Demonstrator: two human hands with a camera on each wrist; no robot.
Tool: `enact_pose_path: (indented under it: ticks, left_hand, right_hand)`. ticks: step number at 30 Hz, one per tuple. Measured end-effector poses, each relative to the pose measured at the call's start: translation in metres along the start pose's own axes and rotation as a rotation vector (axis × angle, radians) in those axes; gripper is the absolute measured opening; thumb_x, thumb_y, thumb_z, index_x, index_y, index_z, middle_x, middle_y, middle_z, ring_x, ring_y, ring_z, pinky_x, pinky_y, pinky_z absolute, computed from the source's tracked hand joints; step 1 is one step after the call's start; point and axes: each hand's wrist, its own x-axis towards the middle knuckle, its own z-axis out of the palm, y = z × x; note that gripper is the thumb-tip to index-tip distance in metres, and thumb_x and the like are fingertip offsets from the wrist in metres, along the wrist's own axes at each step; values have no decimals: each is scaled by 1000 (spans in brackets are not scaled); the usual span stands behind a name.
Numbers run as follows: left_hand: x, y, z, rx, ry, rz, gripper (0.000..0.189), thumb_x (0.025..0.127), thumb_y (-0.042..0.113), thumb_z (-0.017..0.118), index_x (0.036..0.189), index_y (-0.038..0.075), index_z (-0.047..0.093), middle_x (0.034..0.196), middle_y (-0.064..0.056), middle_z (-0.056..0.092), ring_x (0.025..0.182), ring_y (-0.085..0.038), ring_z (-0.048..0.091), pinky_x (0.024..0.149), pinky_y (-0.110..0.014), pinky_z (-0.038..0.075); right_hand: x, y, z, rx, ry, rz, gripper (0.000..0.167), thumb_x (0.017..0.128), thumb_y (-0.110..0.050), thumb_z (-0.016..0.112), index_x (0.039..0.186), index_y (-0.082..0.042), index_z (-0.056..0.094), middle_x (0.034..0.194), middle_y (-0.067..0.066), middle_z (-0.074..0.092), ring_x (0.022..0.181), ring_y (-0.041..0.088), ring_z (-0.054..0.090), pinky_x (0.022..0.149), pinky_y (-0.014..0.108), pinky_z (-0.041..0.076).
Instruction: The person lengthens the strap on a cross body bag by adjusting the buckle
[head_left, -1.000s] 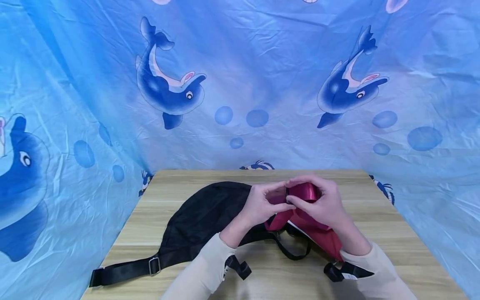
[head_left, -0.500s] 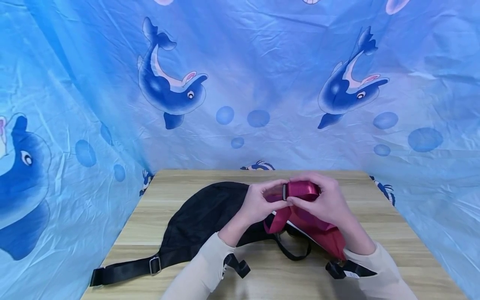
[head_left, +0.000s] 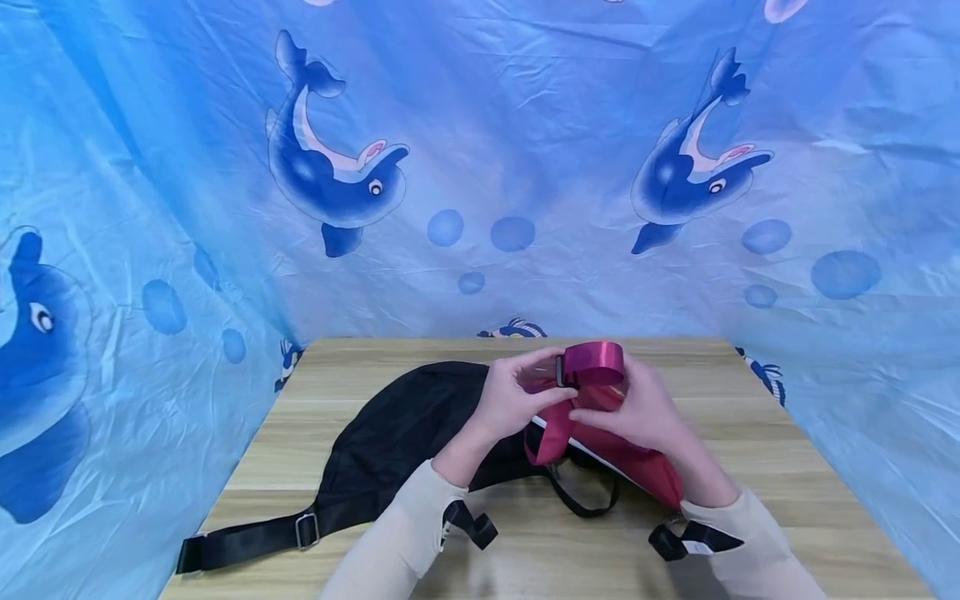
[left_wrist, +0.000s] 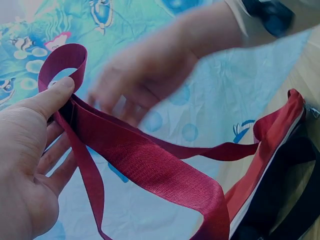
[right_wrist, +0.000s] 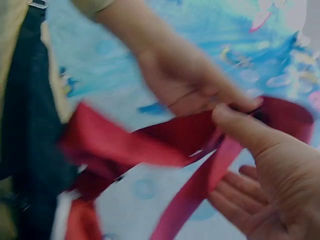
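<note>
A red webbing strap (head_left: 592, 360) loops up from a dark slide buckle (head_left: 560, 371). My left hand (head_left: 510, 396) pinches the strap at this buckle, thumb on the near side, as the left wrist view also shows. Close by on the right, my right hand (head_left: 645, 404) has its thumb and fingers spread apart; it looks blurred in the left wrist view. Contact between it and the strap is hard to tell. The strap runs down to a red bag (head_left: 630, 454) with a pale edge, partly hidden under the right hand and forearm.
Left of the hands a black bag (head_left: 412, 425) lies on the wooden table (head_left: 765, 433), its strap with a metal buckle (head_left: 307, 531) stretching to the front left. A thin black loop (head_left: 585, 508) lies near the middle. A blue dolphin-print curtain (head_left: 480, 167) surrounds the table.
My right thumb and fingers have come off the strap beside the buckle and spread, with the thumb now lower. The red loop stands higher. The buckle has shifted slightly left and up.
</note>
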Motion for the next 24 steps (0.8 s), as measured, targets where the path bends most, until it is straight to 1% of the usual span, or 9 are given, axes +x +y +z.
enact_pose_path:
  ticks: [3, 7, 9, 11, 13, 15, 19, 21, 24]
  left_hand:
    - [0, 1, -1, 0, 0, -20, 47, 90, 4, 84, 135, 5, 72, 122, -20, 78, 110, -39, 78, 93, -44, 66]
    - [1, 2, -2, -24, 11, 1, 48, 89, 2, 84, 136, 4, 71, 121, -22, 78, 108, -40, 78, 91, -44, 66]
    - [2, 4, -2, -30, 26, 22, 49, 88, 0, 84, 136, 3, 71, 120, -23, 78, 107, -39, 79, 91, -42, 66]
    - [2, 5, -4, -32, 32, 32, 50, 87, -1, 85, 135, 3, 72, 122, -23, 78, 107, -39, 79, 89, -38, 66]
    - [2, 6, -4, -25, 21, 33, 50, 87, 0, 85, 135, 3, 72, 124, -22, 77, 109, -39, 78, 89, -35, 66]
    - [2, 8, -4, -16, 1, 27, 48, 88, 1, 85, 135, 3, 72, 126, -21, 77, 110, -39, 78, 88, -35, 66]
    - [0, 8, -4, -13, -21, 7, 48, 89, 3, 85, 136, 3, 71, 130, -21, 76, 113, -40, 77, 91, -45, 66]
    - [-1, 9, -5, -16, -17, 12, 49, 89, 1, 84, 136, 3, 71, 129, -21, 76, 112, -39, 77, 90, -49, 66]
    - [-1, 9, -9, -16, 9, 47, 51, 88, -1, 85, 136, 3, 71, 125, -22, 77, 109, -35, 79, 88, -48, 66]
  right_hand:
    - [-6, 12, 6, -49, -30, 7, 57, 77, -15, 98, 128, -17, 73, 116, 2, 81, 107, 6, 76, 92, 22, 62]
    - [-10, 17, 3, -80, -27, 30, 45, 80, -13, 95, 122, -13, 77, 109, 5, 83, 98, 19, 81, 88, 37, 66]
    - [-11, 17, -2, -105, -48, 63, 43, 81, -12, 95, 120, -13, 78, 108, 4, 83, 96, 20, 81, 88, 43, 66]
    - [-11, 18, -4, -143, -72, 76, 42, 80, -12, 95, 119, -13, 77, 108, 2, 82, 95, 17, 80, 88, 44, 66]
    - [-10, 18, -5, -167, -86, 46, 46, 80, -12, 95, 121, -14, 76, 111, 1, 82, 98, 17, 80, 89, 44, 66]
    - [-9, 18, -3, -179, -72, -21, 49, 78, -11, 96, 123, -14, 75, 112, 1, 82, 100, 17, 80, 89, 39, 66]
    - [-6, 19, 5, -183, -36, -142, 53, 77, -12, 96, 125, -17, 75, 112, 0, 82, 99, 18, 80, 89, 23, 63]
    - [-5, 21, 8, -194, -30, -169, 50, 76, -11, 97, 121, -17, 77, 109, 0, 82, 95, 19, 79, 87, 17, 60]
    - [-5, 25, 8, -228, -40, -181, 46, 74, -10, 98, 116, -12, 80, 107, 2, 82, 91, 21, 79, 84, 20, 61]
